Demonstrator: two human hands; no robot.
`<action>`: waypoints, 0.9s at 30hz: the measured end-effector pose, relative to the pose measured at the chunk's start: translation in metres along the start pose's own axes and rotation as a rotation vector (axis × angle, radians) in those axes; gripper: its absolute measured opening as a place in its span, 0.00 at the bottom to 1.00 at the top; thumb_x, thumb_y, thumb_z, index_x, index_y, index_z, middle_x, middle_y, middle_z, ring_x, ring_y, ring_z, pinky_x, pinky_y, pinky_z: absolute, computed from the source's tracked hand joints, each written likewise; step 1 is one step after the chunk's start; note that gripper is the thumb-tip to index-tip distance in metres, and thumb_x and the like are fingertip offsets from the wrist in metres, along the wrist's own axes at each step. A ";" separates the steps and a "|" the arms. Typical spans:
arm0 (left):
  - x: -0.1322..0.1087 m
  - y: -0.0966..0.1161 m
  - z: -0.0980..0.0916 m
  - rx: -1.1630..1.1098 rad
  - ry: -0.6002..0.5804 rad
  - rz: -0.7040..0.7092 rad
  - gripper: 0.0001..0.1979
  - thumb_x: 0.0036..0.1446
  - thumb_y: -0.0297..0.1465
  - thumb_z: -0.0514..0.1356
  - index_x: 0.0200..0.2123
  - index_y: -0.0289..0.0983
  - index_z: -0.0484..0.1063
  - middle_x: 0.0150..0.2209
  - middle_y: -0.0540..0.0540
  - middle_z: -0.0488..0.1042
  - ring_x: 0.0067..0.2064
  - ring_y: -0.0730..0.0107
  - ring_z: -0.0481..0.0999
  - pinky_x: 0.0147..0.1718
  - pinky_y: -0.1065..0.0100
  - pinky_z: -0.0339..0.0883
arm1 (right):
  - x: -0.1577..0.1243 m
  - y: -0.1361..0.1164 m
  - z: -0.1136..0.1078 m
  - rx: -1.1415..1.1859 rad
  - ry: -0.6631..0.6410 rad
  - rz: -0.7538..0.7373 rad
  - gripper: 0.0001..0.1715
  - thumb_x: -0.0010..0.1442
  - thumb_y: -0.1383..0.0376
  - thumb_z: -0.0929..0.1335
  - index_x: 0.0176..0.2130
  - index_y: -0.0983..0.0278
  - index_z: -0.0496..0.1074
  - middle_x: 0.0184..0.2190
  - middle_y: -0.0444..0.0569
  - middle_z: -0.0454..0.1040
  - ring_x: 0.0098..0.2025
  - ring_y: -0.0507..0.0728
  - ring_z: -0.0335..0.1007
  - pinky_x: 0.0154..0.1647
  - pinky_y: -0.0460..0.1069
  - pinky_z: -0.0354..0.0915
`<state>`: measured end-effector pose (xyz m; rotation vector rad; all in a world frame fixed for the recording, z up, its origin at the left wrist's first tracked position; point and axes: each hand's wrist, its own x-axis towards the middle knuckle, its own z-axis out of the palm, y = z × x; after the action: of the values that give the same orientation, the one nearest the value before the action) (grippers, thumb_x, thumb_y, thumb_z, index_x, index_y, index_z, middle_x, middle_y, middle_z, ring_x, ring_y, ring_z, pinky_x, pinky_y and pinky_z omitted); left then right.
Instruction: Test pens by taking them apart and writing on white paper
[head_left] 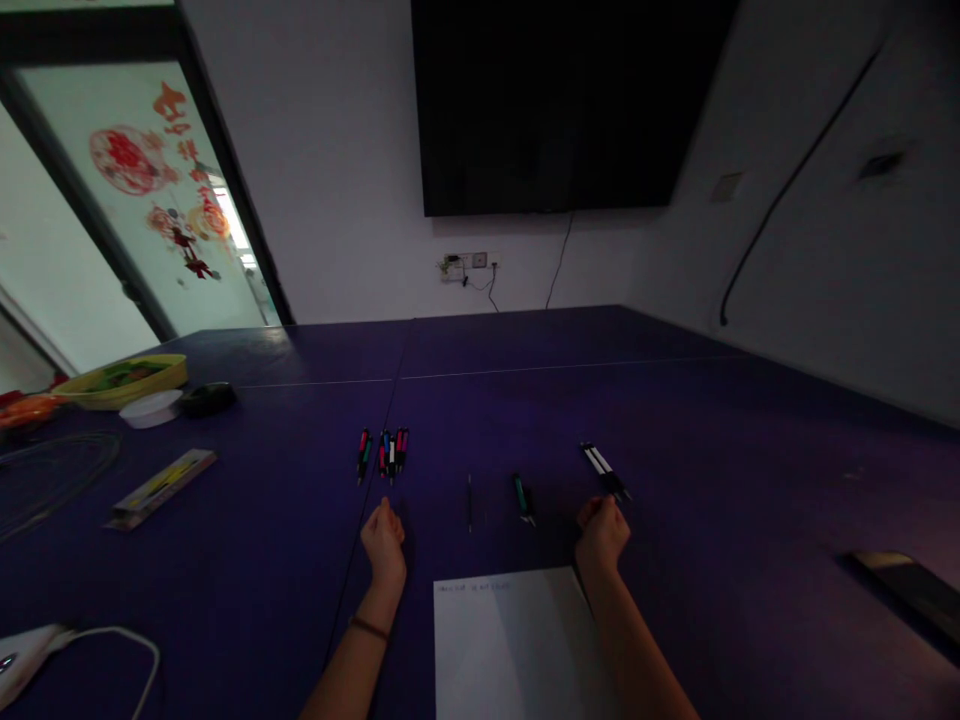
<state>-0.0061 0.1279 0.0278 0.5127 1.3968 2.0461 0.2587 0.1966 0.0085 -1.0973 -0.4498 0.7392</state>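
Observation:
My left hand (pixel 384 542) rests on the table as a closed fist, with nothing seen in it. Just beyond it lie a cluster of several pens (pixel 392 455), coloured red, blue, white and pink, and a smaller group of red and green pens (pixel 364 455). My right hand (pixel 603 535) is also a fist, close to the lower ends of white-and-black pens (pixel 602 468). Between the hands lie a thin dark stick (pixel 470 502), which looks like a pen refill, and green-and-black pens (pixel 523 498). A sheet of paper (pixel 510 650) with a line of writing at its top lies between my forearms.
On the left of the purple table (pixel 465 410) are a long box (pixel 161 487), a white round lid (pixel 151 409), a dark roll (pixel 208 400) and a yellow basket (pixel 176 372). A white device with a cable (pixel 112 632) lies front left, a dark phone-like slab (pixel 911 595) right.

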 end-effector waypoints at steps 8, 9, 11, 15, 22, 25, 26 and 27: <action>-0.001 0.002 0.001 0.009 0.009 -0.005 0.22 0.44 0.42 0.56 0.14 0.39 0.46 0.12 0.60 0.45 0.14 0.84 0.45 0.11 0.77 0.39 | 0.002 0.001 0.000 0.006 0.007 0.015 0.18 0.50 0.52 0.61 0.21 0.62 0.57 0.11 0.34 0.54 0.12 0.45 0.48 0.13 0.43 0.46; -0.001 0.002 0.001 0.011 0.009 -0.004 0.22 0.44 0.42 0.56 0.14 0.39 0.46 0.12 0.60 0.45 0.14 0.84 0.45 0.11 0.76 0.39 | 0.002 0.001 0.001 0.005 0.007 0.016 0.18 0.50 0.52 0.61 0.21 0.62 0.57 0.11 0.34 0.54 0.12 0.45 0.48 0.13 0.43 0.46; -0.001 0.002 0.000 0.021 0.007 0.000 0.22 0.44 0.42 0.56 0.14 0.39 0.47 0.12 0.60 0.46 0.14 0.84 0.45 0.11 0.76 0.39 | 0.001 0.000 0.001 0.003 0.006 0.017 0.18 0.49 0.52 0.61 0.21 0.62 0.57 0.11 0.35 0.54 0.13 0.45 0.49 0.13 0.43 0.47; 0.000 0.001 0.000 0.026 0.001 0.002 0.21 0.44 0.42 0.56 0.14 0.39 0.47 0.12 0.60 0.46 0.14 0.83 0.45 0.11 0.76 0.39 | 0.000 -0.001 0.000 0.003 0.000 0.019 0.18 0.49 0.52 0.61 0.21 0.62 0.57 0.12 0.35 0.55 0.13 0.46 0.50 0.14 0.43 0.48; -0.001 0.000 -0.001 0.003 -0.002 -0.002 0.21 0.44 0.42 0.57 0.14 0.39 0.47 0.13 0.60 0.45 0.14 0.83 0.45 0.12 0.76 0.39 | -0.003 -0.001 0.001 -0.007 -0.011 0.009 0.17 0.49 0.53 0.62 0.20 0.62 0.57 0.12 0.35 0.55 0.13 0.46 0.49 0.14 0.43 0.47; -0.001 0.000 0.001 0.020 -0.010 -0.001 0.22 0.45 0.43 0.56 0.14 0.39 0.47 0.13 0.60 0.45 0.14 0.83 0.44 0.12 0.76 0.39 | -0.004 -0.001 0.002 -0.021 -0.020 0.004 0.17 0.48 0.53 0.63 0.20 0.63 0.58 0.12 0.35 0.55 0.14 0.45 0.49 0.14 0.43 0.47; -0.001 0.002 0.002 0.032 -0.011 0.000 0.22 0.45 0.43 0.56 0.14 0.39 0.47 0.13 0.60 0.45 0.14 0.83 0.44 0.12 0.76 0.39 | -0.004 -0.001 0.002 -0.026 -0.024 0.004 0.17 0.48 0.53 0.63 0.20 0.63 0.58 0.12 0.36 0.55 0.14 0.45 0.49 0.14 0.43 0.47; -0.002 0.004 0.003 0.050 -0.009 0.008 0.22 0.45 0.44 0.55 0.14 0.39 0.47 0.13 0.60 0.45 0.14 0.83 0.44 0.12 0.76 0.39 | -0.004 -0.001 0.002 -0.032 -0.026 0.005 0.17 0.47 0.53 0.63 0.20 0.63 0.58 0.12 0.36 0.55 0.14 0.45 0.49 0.14 0.43 0.47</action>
<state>-0.0038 0.1275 0.0329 0.5489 1.4462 2.0165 0.2552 0.1946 0.0101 -1.1206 -0.4830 0.7540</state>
